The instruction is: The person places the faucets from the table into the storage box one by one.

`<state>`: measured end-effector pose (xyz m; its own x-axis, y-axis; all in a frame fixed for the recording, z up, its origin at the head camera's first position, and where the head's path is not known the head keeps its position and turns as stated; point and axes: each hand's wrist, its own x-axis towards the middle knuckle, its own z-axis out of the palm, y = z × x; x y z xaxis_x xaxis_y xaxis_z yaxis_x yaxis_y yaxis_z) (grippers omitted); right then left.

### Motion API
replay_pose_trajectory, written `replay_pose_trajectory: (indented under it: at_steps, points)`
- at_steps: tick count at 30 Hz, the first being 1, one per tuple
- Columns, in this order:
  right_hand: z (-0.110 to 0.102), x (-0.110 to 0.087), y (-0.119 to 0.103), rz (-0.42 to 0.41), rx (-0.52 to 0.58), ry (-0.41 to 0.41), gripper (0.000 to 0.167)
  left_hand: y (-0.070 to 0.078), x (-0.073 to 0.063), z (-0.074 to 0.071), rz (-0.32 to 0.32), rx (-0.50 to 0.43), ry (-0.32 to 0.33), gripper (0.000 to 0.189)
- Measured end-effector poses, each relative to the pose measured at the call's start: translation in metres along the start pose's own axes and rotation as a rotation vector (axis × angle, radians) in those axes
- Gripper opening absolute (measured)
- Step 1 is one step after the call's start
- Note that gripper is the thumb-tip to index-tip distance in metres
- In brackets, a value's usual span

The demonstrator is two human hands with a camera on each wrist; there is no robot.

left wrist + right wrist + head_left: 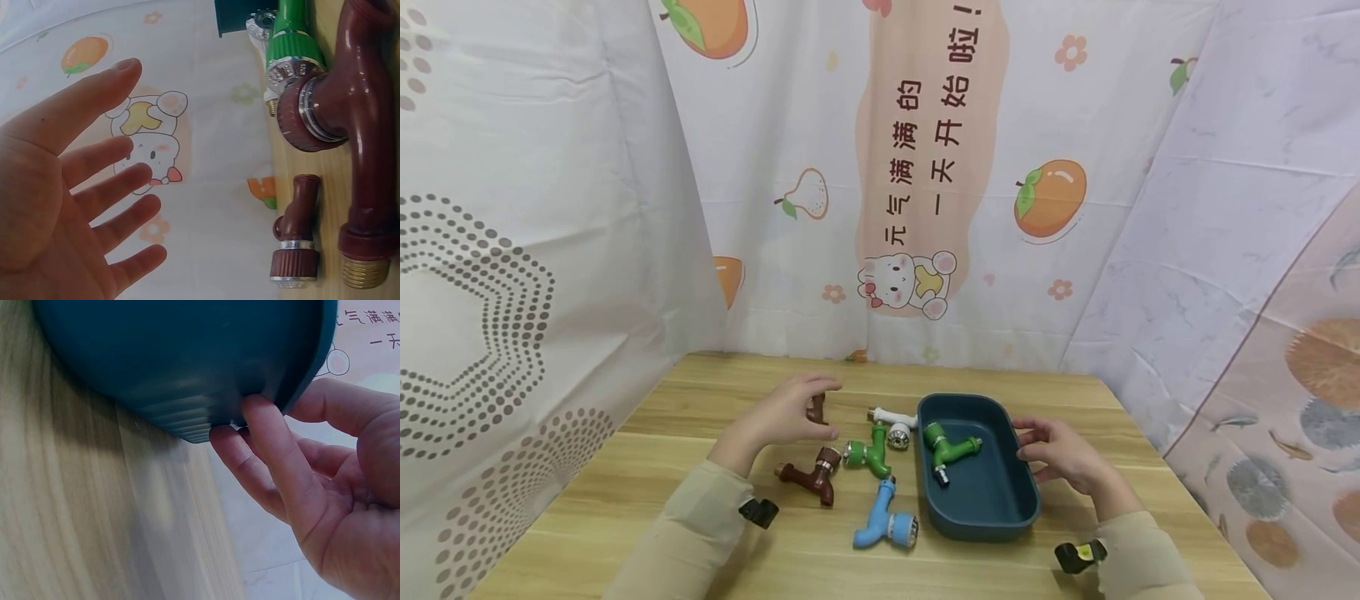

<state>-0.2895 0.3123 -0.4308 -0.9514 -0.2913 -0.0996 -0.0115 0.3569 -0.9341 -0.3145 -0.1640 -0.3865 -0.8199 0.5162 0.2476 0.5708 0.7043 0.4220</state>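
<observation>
Left hand (778,412): empty, fingers extended, near far brown tap (817,408) on bench (1000,571) (probably best pinched squarely around its body). Right hand (1062,454): gripping right edge of blue tray (1030,504); worth keeping that steady. Inside tray: one green tap (953,451).

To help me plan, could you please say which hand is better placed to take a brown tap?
Probably the left hand: open, near the far brown tap; the right hand touches the tray.

Near my left fingers (132,215): maroon tap (375,137), glossy plastic; thread (365,273) looks brass. At my right fingers (275,444): teal tray (156,375), smooth satin plastic. Below both: wood-grain tabletop (805,571), slight sheen.
</observation>
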Motion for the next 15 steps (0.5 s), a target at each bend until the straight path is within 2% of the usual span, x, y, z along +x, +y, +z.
replay_pose_trajectory:
  at_steps: [7,15]
  points:
    - [0.000,0.000,0.001,-0.002,0.008,-0.007,0.066,-0.004,-0.003,0.006,-0.031,-0.029,-0.039,0.074]
    - [0.000,0.001,0.000,-0.003,0.010,-0.006,0.066,-0.007,-0.007,0.010,-0.102,-0.029,-0.098,0.081]
